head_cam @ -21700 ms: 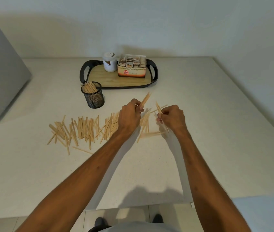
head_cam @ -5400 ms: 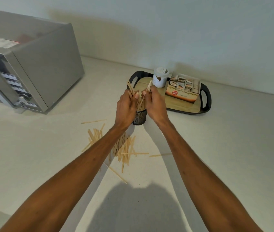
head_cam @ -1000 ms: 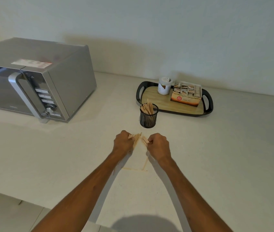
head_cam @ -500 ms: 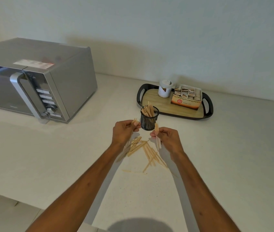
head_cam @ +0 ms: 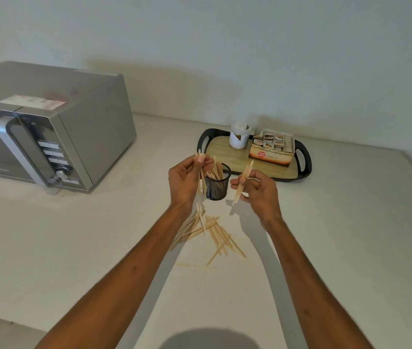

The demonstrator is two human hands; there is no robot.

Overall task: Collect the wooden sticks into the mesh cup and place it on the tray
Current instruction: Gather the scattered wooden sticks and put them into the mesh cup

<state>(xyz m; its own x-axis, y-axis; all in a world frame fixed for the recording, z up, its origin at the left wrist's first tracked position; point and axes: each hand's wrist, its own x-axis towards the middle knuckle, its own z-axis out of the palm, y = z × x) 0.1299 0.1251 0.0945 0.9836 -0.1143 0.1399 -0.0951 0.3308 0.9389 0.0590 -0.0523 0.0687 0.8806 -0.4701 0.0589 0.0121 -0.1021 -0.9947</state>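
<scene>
Microwave [head_cam: 48, 137] is sitting at the far left, tray [head_cam: 220, 153] lying at the far right, carrying jar [head_cam: 239, 137] left of box [head_cam: 271, 151]. Cup [head_cam: 217, 188] is standing just before the tray, sticks [head_cam: 215, 231] lying nearer.

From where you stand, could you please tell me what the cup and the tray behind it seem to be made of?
The cup looks like matte black wire mesh, probably metal: its open weave is plainly visible. The tray has a pale wood-grain base and a glossy black rim, likely plastic.
</scene>
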